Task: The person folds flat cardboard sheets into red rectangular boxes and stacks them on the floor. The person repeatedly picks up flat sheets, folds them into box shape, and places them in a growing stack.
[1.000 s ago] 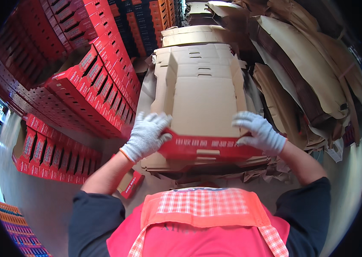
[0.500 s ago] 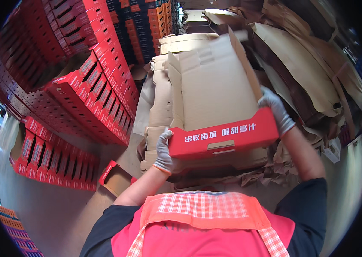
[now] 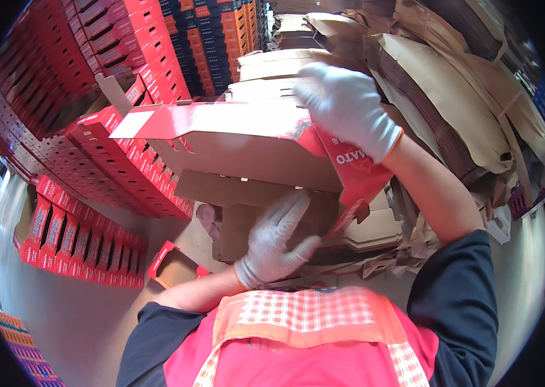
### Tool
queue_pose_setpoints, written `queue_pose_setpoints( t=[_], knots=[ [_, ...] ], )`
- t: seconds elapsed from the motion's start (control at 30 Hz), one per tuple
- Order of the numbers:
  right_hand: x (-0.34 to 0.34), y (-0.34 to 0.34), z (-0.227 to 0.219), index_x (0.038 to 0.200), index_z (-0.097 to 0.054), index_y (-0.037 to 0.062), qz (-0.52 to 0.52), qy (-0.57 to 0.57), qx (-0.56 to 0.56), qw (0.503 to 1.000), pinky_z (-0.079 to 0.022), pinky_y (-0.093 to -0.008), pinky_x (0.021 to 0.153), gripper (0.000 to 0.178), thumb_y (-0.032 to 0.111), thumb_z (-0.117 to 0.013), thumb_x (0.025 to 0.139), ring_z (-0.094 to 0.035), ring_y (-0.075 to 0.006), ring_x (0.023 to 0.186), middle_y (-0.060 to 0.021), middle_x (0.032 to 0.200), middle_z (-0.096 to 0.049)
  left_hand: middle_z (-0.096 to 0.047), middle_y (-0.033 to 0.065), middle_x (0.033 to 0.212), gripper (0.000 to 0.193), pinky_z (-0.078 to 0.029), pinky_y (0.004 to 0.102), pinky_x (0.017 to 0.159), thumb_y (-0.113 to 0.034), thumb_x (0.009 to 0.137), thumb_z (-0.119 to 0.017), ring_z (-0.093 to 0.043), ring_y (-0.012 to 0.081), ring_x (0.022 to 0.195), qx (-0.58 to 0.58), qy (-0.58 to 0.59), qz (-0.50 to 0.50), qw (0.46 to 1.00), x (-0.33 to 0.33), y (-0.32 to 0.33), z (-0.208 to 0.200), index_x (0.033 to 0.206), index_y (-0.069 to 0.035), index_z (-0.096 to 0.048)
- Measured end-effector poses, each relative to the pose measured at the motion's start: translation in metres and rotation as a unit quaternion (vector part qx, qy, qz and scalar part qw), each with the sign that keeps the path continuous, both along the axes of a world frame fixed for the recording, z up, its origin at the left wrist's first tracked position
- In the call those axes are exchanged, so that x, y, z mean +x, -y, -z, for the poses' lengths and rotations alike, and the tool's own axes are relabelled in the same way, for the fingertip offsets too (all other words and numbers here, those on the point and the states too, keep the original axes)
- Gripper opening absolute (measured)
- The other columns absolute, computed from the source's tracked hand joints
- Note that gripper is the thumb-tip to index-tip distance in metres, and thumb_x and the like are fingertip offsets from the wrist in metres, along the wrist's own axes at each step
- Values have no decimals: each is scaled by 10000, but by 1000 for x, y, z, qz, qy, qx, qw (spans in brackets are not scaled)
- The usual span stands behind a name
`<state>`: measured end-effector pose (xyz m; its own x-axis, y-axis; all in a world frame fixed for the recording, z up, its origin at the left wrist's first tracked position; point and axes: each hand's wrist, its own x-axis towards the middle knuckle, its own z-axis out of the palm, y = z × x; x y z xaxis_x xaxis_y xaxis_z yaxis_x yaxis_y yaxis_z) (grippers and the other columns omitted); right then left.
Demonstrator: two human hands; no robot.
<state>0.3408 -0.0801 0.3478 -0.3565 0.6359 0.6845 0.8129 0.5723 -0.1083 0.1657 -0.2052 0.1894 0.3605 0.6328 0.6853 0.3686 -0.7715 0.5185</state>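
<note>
A red-and-brown cardboard tray [image 3: 240, 152] is tilted up before me, its printed red side along the top and its brown inside facing me. My right hand [image 3: 350, 113], in a grey-white glove, grips the tray at its upper right corner; its fingertips are blurred. Lower down, my left hand [image 3: 275, 248], gloved too, is open with thumb and fingers spread beside the brown inner panel. Whether its blurred fingers touch the cardboard I cannot tell. Beneath the tray lies a stack of flat brown cardboard sheets [image 3: 375, 226], mostly covered by it.
Tall stacks of red trays [image 3: 108, 138] rise on the left, with a lower row of red trays [image 3: 79, 242] on the floor. A single red tray [image 3: 175, 264] lies by my left forearm. Wrapped cardboard bundles [image 3: 443, 97] fill the right; dark-blue and orange stacks [image 3: 208, 45] stand behind.
The tray has been turned and tipped up from lying flat with its red end toward me. My right hand has moved up and left; my left hand has released the red end and spread.
</note>
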Motion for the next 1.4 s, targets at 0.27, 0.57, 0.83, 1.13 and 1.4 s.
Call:
queue_pose_setpoints(
  t=[0.27,0.57,0.83,1.13,1.4],
  knots=[
    [40,-19,11,1058,-622,2,-25,-81,-153,985,-519,-432,839,417,369,-659,862,-673,-392,917,-222,938,-695,-589,289,1199,1119,-357,507,1063,-835,614,-638,-538,395,1184,-2,-314,-97,944,24,-96,-139,1229,98,-569],
    [92,-25,-14,951,-668,10,-23,-59,-57,996,-550,-378,706,262,267,-628,934,-701,-289,749,-178,789,-692,-696,231,949,913,-518,429,866,-849,604,-625,-626,360,993,21,-372,-113,921,34,-138,-150,973,-22,-742],
    [68,-27,-21,752,-646,1,-12,119,-163,979,-492,-425,633,402,319,-545,976,-640,-346,672,-196,721,-652,-692,195,858,767,-522,424,828,-696,534,-760,-674,342,864,-88,-276,-6,957,23,-134,-148,883,-14,-717],
    [33,-72,8,837,-705,28,26,232,-244,941,-527,-425,778,363,324,-514,925,-666,-365,799,-187,858,-692,-644,237,1034,941,-494,434,894,-690,602,-760,-632,377,967,8,-235,-39,971,20,-113,-131,1111,83,-586],
    [6,-5,0,1251,-607,96,-195,208,-46,957,-525,-412,874,585,448,-707,794,-676,-383,930,-159,967,-707,-608,186,1285,629,-473,324,979,-279,883,-699,-602,241,1159,-46,267,91,958,-1,-146,-105,1381,33,-473]
  ],
)
